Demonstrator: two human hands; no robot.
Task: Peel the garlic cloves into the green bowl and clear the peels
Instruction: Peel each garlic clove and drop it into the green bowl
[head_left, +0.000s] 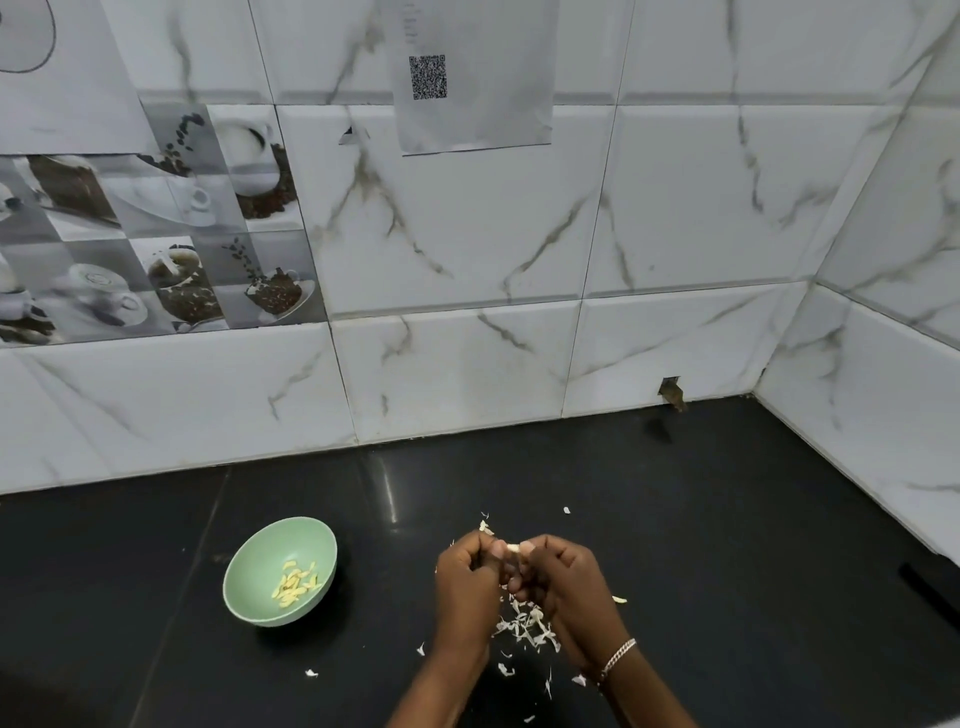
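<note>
Glossy black counter (727, 519); left hand (465, 577), right hand (563, 577), joint grip on garlic clove (513, 546).

Curled fingers of the left grip (467, 577) and right grip (561, 577) hide most of the garlic clove (513, 546) between them, both forearms (441, 691) run off the bottom edge, and print on the paper sheet (475, 114) is too small to read.

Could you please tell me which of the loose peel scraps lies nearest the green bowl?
The lone white scrap just in front of the green bowl; all others lie farther right, around the left hand and right hand.
</note>
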